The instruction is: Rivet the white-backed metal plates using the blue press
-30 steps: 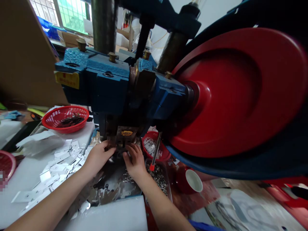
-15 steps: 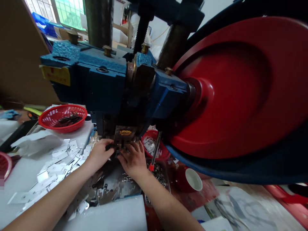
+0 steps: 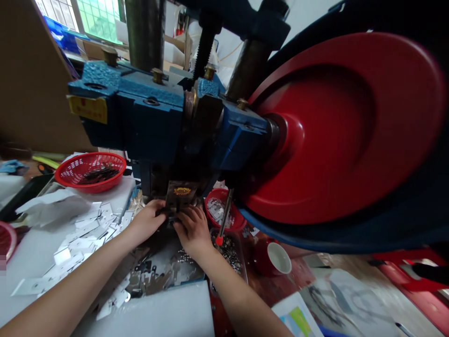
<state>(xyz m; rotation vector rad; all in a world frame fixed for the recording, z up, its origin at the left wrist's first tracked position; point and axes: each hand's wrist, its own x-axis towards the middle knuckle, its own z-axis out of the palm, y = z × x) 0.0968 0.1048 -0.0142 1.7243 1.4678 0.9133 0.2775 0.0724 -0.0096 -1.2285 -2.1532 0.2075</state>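
Note:
A blue punch press (image 3: 154,117) with a big red flywheel (image 3: 336,126) fills the view. Both my hands reach under its ram at the die (image 3: 180,196). My left hand (image 3: 145,223) has its fingers curled and pinches something small at the die, too hidden to name. My right hand (image 3: 191,229) lies beside it, fingers bent and pressed on the same spot. The two hands touch at the fingertips. Below them, stamped metal pieces (image 3: 157,274) lie scattered on the press bed.
Flat silver metal blanks (image 3: 82,234) are heaped at left on a white sheet. A red mesh basket (image 3: 90,171) with dark parts stands behind them. A second red bowl (image 3: 219,213), a red-tipped rod (image 3: 222,220), a tray of small parts (image 3: 229,250) and a cup (image 3: 277,258) sit right of my hands.
My hands have closed in together under the ram and now meet at the die. The view has shifted slightly; the flywheel looks blurred.

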